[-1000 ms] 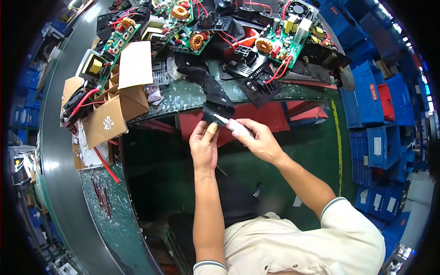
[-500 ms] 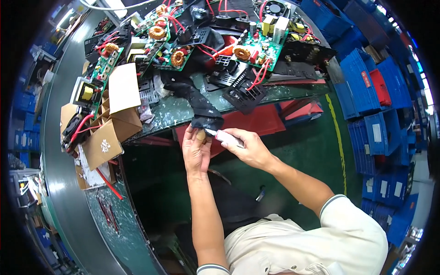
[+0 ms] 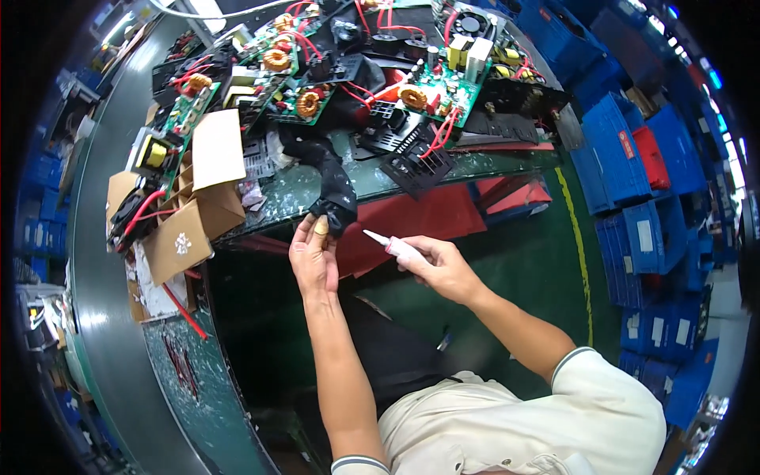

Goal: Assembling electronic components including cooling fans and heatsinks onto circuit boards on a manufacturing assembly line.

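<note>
While the left hand (image 3: 315, 267) pinches the near end of a black strip (image 3: 339, 188) between thumb and fingers, the right hand (image 3: 448, 273) is wrapped around a white tube (image 3: 408, 252), the two hands well apart. The tube's tip points up and leftward at the strip without touching it, so a squeeze made now would probably drip into the gap between the hands, onto the red sheet (image 3: 423, 222) below. The strip hangs over the edge of the worktop (image 3: 372, 176) just ahead of the left hand; a sharp tug could drag its far end against the circuit boards beyond, or slide it out of the fingertips. A tip pushed in too far might smear the finger cover (image 3: 321, 227) on the left hand. Ahead of the right hand, red wires (image 3: 439, 141) on a black panel (image 3: 419, 169) could snag a careless reach.
</note>
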`<state>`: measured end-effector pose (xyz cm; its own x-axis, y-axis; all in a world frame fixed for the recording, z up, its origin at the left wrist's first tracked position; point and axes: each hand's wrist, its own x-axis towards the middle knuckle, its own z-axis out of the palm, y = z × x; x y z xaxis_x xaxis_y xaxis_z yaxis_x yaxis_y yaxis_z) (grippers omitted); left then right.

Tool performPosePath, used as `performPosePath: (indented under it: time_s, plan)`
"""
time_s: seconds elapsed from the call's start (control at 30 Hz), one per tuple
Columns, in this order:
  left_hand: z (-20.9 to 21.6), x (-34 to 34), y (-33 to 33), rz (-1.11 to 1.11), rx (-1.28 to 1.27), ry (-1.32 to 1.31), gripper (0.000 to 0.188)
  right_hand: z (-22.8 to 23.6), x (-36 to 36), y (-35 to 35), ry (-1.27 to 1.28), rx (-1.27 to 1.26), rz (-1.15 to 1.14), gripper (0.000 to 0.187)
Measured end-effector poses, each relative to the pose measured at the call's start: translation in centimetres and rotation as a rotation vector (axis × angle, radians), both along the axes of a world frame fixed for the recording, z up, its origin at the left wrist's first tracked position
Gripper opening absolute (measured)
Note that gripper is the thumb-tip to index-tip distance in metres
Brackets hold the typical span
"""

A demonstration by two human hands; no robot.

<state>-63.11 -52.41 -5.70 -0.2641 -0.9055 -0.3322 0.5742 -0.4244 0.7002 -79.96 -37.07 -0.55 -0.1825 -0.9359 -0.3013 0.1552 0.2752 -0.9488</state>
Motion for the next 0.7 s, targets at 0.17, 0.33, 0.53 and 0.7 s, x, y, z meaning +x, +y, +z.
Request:
performPosePath:
  time_s: [0.17, 0.33, 0.53, 0.7]
  plan:
    - [0.0, 1.9, 1.2, -0.093, 0.02, 0.114, 0.034, 0.8, 0.3, -0.2, -0.123, -0.021, 0.012, 0.036]
    - [0.6, 1.1, 1.8, -0.176, 0.022, 0.188, 0.034, 0.2, 1.5, -2.7, -0.024, -0.09, 0.031, 0.039]
    - [0.4, 1.4, 1.0, -0.225, 0.024, 0.151, 0.035, -0.9, 2.8, -3.9, 0.293, -0.193, 0.057, 0.035]
    - [1.1, 1.6, -0.1, -0.179, 0.008, 0.26, 0.039, 1.7, 2.7, -2.7, 0.678, -0.207, 0.12, 0.034]
